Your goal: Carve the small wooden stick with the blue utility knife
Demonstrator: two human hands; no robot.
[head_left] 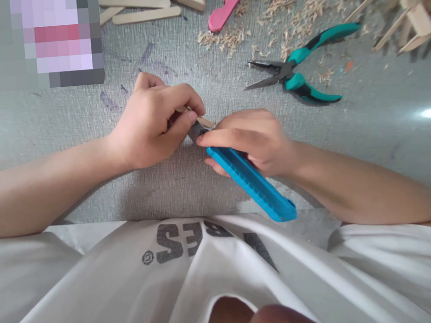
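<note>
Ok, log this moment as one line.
left hand: pinching small wooden piece | right hand: holding blue utility knife, blade at piece | pliers: lying apart

The grey, textured counter (66, 118) carries teal-handled pliers (298, 70) at the far right, with wood shavings (285, 6) scattered beyond them. A pink stick (227, 4) and plain wooden sticks (140, 8) lie along the far edge.

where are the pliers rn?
Head view, upper right: the teal-handled pliers lie untouched on the grey table among wood shavings, just beyond the right hand holding the blue cutter, right of the pink stick.
</note>
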